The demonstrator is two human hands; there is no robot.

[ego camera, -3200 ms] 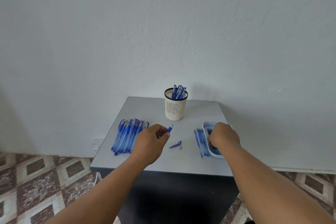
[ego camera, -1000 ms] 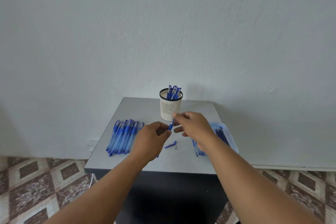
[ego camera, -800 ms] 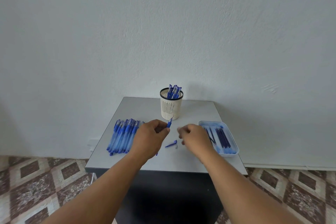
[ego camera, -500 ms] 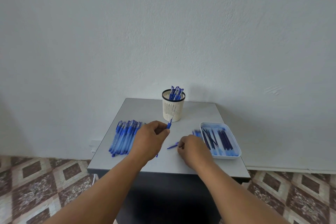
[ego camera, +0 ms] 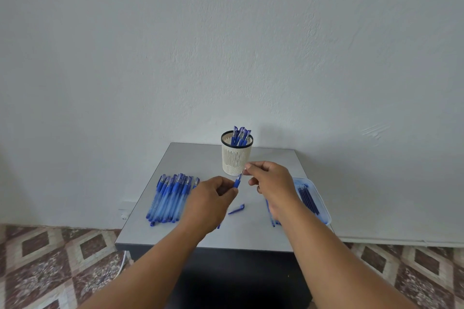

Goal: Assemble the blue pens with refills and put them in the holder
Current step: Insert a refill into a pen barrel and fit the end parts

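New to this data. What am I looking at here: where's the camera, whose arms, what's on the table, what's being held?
There is no robot. A person wears one wide-angle camera on the head, looking forward and down, so the two bare arms entering from the bottom are their own.

The left hand grips a blue pen barrel, its end pointing up. The right hand pinches something small at that end, probably the tip piece or the refill end; it is too small to tell.

On the grey table: a cream pen holder at the back with finished pens in it, a row of blue pens on the left, a loose pen cap in the middle, and a pale tray of refills on the right, with a few more lying beside it.
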